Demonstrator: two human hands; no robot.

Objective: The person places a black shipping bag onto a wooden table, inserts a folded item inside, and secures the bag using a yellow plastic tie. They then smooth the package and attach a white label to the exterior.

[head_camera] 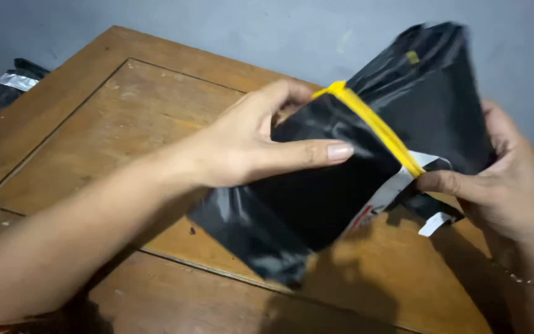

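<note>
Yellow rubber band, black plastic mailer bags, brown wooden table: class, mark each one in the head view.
Yellow rubber band (378, 127), head view, on its middle stretch across the bags.
Black plastic mailer bags (316, 204), head view, on the flat front face.
Brown wooden table (125, 117), head view, on the bare inset panel.

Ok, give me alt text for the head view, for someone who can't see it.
Two bare hands, left hand and right hand, hold a stack of glossy black plastic mailer bags bound by a yellow rubber band above a brown wooden table. More dark bags lie at the table's far left edge.
</note>
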